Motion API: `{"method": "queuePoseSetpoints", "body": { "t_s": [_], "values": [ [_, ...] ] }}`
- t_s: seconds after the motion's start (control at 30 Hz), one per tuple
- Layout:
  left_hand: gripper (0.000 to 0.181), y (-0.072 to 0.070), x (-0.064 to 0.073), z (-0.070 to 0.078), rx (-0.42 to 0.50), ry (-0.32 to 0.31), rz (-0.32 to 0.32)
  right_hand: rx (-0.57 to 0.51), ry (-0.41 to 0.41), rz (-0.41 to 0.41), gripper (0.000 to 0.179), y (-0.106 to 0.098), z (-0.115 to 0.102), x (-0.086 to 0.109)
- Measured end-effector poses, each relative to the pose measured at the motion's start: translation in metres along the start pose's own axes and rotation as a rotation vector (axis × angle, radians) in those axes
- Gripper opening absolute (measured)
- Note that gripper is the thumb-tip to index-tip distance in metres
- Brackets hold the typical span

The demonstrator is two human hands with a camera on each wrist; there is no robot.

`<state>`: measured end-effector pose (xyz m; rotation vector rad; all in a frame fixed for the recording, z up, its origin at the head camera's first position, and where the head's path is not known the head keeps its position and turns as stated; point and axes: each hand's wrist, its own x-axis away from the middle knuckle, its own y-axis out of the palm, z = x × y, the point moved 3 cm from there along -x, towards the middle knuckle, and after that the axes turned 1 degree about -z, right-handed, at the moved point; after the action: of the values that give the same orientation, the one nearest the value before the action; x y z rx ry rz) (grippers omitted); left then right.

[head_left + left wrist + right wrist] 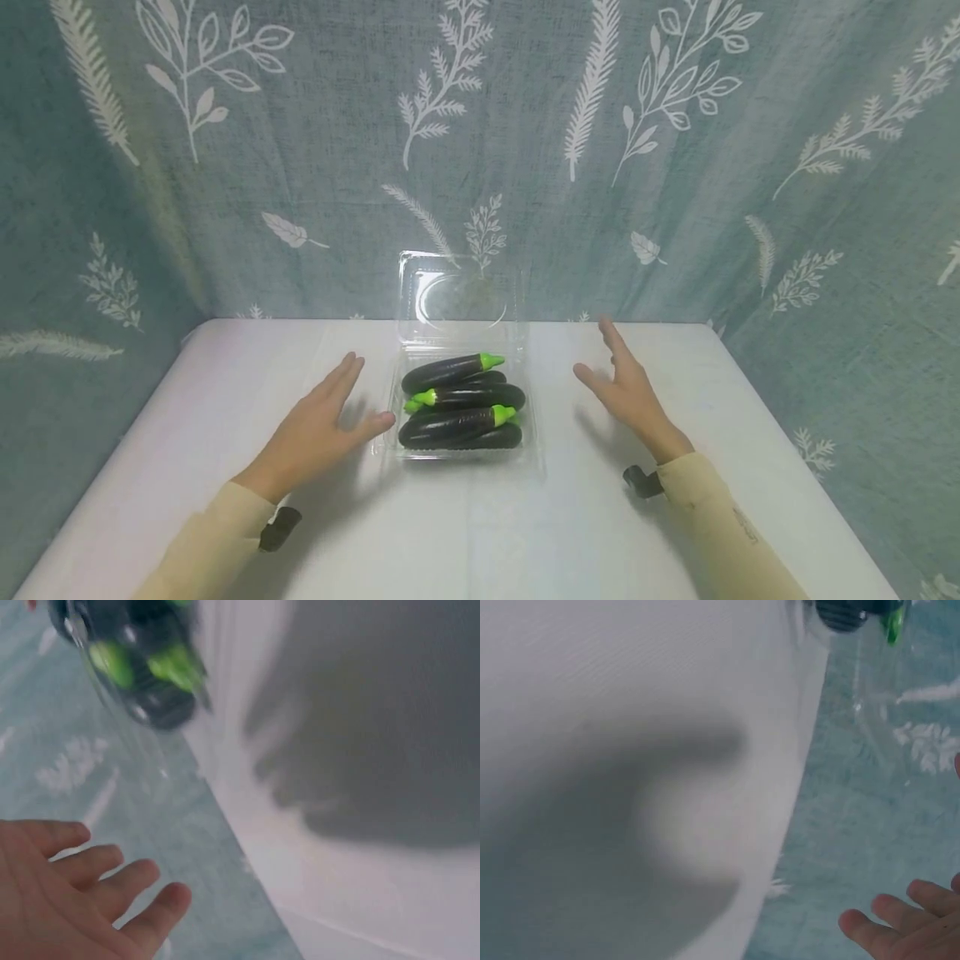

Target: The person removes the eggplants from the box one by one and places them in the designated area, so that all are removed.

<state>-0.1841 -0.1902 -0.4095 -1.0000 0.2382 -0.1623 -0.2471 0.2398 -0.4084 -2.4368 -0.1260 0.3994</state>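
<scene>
A clear plastic clamshell box (465, 455) sits mid-table with its lid (461, 300) raised at the back. Several dark eggplants (450, 423) with bright green stems lie piled inside it. To the left of the box is my left hand (315, 433), fingers extended and thumb pointing toward the box's near left side; it holds nothing. My right hand (626, 392) hovers to the right of the box, apart from it, with thumb and fingers spread and nothing in the grasp. The left wrist view shows the eggplants (142, 667) blurred, beyond the relaxed left fingers (135, 885).
A white cloth-covered table (480, 533) spreads under the box. Green-grey curtains (345, 208) with white leaf prints hang behind it and along both sides. Dark wrist devices (281, 528) show at both cuffs. Shadows of the hands fall on the tabletop.
</scene>
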Motion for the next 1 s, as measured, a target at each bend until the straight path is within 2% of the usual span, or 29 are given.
{"method": "queuePoseSetpoints", "body": {
  "t_s": [0.13,0.27,0.57,0.83,1.0],
  "values": [
    [0.108,0.01,0.005,0.015,-0.059,0.082,-0.002,0.061,-0.04,-0.011,0.091,0.006,-0.021,-0.001],
    [0.111,0.021,0.009,0.02,-0.125,0.127,0.0,0.113,-0.113,-0.055,0.095,0.019,-0.042,0.001],
    [0.107,0.035,0.013,0.019,-0.164,0.149,-0.018,0.213,-0.384,-0.224,0.096,0.055,-0.091,0.013],
    [0.104,0.037,0.016,0.02,-0.163,0.164,0.009,0.369,-0.671,-0.256,0.078,0.086,-0.116,0.02],
    [0.105,0.039,0.015,0.019,-0.159,0.169,0.005,0.457,-0.775,-0.279,0.068,0.1,-0.122,0.022]
  ]
}}
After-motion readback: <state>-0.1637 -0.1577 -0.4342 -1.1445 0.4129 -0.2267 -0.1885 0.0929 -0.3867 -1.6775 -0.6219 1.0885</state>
